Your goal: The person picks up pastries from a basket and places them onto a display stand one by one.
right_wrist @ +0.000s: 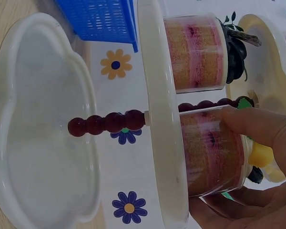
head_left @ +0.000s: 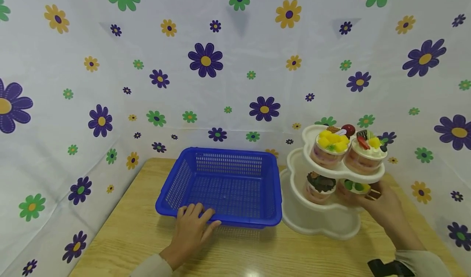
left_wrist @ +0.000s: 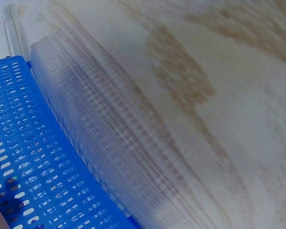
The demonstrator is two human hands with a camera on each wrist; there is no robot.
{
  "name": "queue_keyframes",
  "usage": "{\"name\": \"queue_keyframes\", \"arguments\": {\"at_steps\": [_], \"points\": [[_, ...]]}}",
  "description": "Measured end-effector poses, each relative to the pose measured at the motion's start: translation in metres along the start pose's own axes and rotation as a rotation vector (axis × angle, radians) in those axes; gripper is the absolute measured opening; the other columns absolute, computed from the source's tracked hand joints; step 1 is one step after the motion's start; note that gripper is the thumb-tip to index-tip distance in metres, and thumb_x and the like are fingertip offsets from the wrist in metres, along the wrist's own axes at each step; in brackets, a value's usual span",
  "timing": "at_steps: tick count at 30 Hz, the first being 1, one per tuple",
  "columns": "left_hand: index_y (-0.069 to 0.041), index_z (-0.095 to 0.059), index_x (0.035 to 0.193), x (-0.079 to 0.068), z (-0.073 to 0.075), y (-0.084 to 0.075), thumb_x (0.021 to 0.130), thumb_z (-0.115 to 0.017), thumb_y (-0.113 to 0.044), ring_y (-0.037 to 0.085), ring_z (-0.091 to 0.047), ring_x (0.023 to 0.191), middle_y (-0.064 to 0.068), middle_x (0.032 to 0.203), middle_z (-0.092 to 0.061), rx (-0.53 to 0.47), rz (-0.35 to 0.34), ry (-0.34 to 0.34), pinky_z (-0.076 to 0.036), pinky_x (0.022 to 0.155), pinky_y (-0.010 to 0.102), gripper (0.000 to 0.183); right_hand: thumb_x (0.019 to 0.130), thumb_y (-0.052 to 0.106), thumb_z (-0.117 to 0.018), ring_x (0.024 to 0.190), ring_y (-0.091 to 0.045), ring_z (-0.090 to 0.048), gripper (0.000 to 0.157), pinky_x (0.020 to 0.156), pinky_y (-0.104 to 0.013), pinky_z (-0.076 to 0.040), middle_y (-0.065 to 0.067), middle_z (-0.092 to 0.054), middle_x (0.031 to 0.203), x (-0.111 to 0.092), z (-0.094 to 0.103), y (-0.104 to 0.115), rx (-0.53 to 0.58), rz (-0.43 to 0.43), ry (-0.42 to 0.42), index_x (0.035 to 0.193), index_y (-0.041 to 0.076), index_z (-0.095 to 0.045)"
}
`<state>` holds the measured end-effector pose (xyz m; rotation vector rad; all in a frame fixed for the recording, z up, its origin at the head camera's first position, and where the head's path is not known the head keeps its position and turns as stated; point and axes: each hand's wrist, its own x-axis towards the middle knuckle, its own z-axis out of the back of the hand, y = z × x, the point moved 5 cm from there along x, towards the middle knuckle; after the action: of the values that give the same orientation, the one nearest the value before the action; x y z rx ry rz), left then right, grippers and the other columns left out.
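Note:
My right hand (head_left: 380,205) reaches to the middle tier of a white three-tier stand (head_left: 373,174). In the right wrist view, thumb and fingers grip a clear cake cup (right_wrist: 212,152) with pink and brown layers and yellow fruit on top; its base is right at the tier. Beside it on that tier stands another cake cup (right_wrist: 195,52) with a dark topping. Two fruit-topped cake cups (head_left: 327,156) stand on the upper tier. My left hand (head_left: 191,230) holds the front rim of a blue plastic basket (head_left: 228,183), its fingers bent over the edge.
The stand's wide bottom tier (right_wrist: 47,143) bears no cup in the part that shows. Dark red beaded posts (right_wrist: 105,123) join the tiers. Basket and stand are side by side on a wooden table (head_left: 220,252), before a flower-patterned sheet (head_left: 235,84).

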<state>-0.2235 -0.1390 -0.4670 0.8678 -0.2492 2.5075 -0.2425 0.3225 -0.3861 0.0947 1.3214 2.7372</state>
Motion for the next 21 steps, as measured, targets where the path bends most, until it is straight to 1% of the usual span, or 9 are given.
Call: {"name": "queue_keyframes", "arguments": {"at_steps": [2, 3, 8, 10, 12, 14, 18, 21], "points": [[-0.020, -0.065, 0.100, 0.0003, -0.0001, 0.0001, 0.096, -0.041, -0.057, 0.020, -0.050, 0.079, 0.000, 0.087, -0.055, -0.004, 0.000, 0.001, -0.039, 0.079, 0.047, 0.044, 0.089, 0.038, -0.068, 0.124, -0.054, -0.039, 0.089, 0.089, -0.048, -0.049, -0.034, -0.031, 0.143, -0.0004, 0.0005, -0.0002, 0.003, 0.002, 0.004, 0.147, -0.007, -0.018], [-0.020, -0.066, 0.100, 0.0005, -0.0002, 0.0003, 0.096, -0.042, -0.057, 0.020, -0.050, 0.079, 0.000, 0.087, -0.055, -0.008, 0.000, 0.000, -0.039, 0.078, 0.047, 0.044, 0.089, 0.037, -0.068, 0.124, -0.055, -0.039, 0.089, 0.087, -0.046, -0.050, -0.035, -0.031, 0.143, -0.0006, 0.0009, 0.0000, 0.003, 0.008, 0.002, 0.147, -0.007, -0.018], [-0.021, -0.066, 0.102, 0.0013, -0.0003, 0.0011, 0.094, -0.045, -0.056, 0.019, -0.050, 0.079, 0.000, 0.087, -0.056, -0.010, 0.008, 0.013, -0.039, 0.079, 0.047, 0.042, 0.089, 0.031, -0.068, 0.122, -0.058, -0.039, 0.085, 0.083, -0.043, -0.053, -0.039, -0.033, 0.140, -0.0018, 0.0018, 0.0005, -0.005, 0.032, -0.015, 0.145, -0.011, -0.020], [-0.021, -0.066, 0.102, 0.0012, -0.0004, 0.0010, 0.094, -0.046, -0.056, 0.019, -0.050, 0.079, 0.000, 0.088, -0.056, -0.007, 0.011, 0.021, -0.040, 0.079, 0.047, 0.041, 0.090, 0.033, -0.067, 0.123, -0.059, -0.037, 0.087, 0.087, -0.048, -0.050, -0.038, -0.030, 0.142, -0.0022, 0.0016, 0.0003, -0.001, 0.023, 0.003, 0.146, -0.010, -0.018], [-0.021, -0.066, 0.102, 0.0011, -0.0003, 0.0007, 0.093, -0.047, -0.056, 0.019, -0.051, 0.079, 0.000, 0.088, -0.056, -0.005, 0.012, 0.025, -0.040, 0.079, 0.048, 0.041, 0.090, 0.037, -0.066, 0.125, -0.058, -0.035, 0.090, 0.092, -0.056, -0.045, -0.037, -0.027, 0.145, -0.0027, 0.0012, 0.0004, 0.007, 0.008, 0.026, 0.148, -0.009, -0.015], [-0.021, -0.066, 0.102, 0.0011, -0.0003, 0.0005, 0.093, -0.049, -0.055, 0.019, -0.051, 0.079, 0.000, 0.088, -0.056, -0.006, 0.014, 0.026, -0.041, 0.079, 0.048, 0.040, 0.090, 0.039, -0.065, 0.126, -0.059, -0.032, 0.092, 0.094, -0.060, -0.041, -0.036, -0.023, 0.148, -0.0029, 0.0008, 0.0001, 0.020, -0.008, 0.052, 0.149, -0.007, -0.011], [-0.021, -0.066, 0.102, 0.0013, -0.0006, -0.0002, 0.093, -0.050, -0.055, 0.019, -0.051, 0.079, 0.000, 0.088, -0.056, -0.010, 0.016, 0.026, -0.041, 0.079, 0.049, 0.039, 0.091, 0.038, -0.065, 0.127, -0.059, -0.031, 0.093, 0.095, -0.060, -0.040, -0.037, -0.022, 0.147, -0.0032, 0.0006, -0.0001, 0.023, -0.008, 0.062, 0.149, -0.006, -0.009], [-0.021, -0.066, 0.101, 0.0012, -0.0015, 0.0000, 0.093, -0.049, -0.055, 0.019, -0.051, 0.079, 0.000, 0.088, -0.056, -0.009, 0.015, 0.019, -0.041, 0.078, 0.048, 0.039, 0.090, 0.036, -0.066, 0.126, -0.059, -0.033, 0.091, 0.094, -0.058, -0.041, -0.038, -0.025, 0.145, -0.0033, 0.0006, 0.0000, 0.006, 0.004, 0.046, 0.148, -0.009, -0.012]]}}
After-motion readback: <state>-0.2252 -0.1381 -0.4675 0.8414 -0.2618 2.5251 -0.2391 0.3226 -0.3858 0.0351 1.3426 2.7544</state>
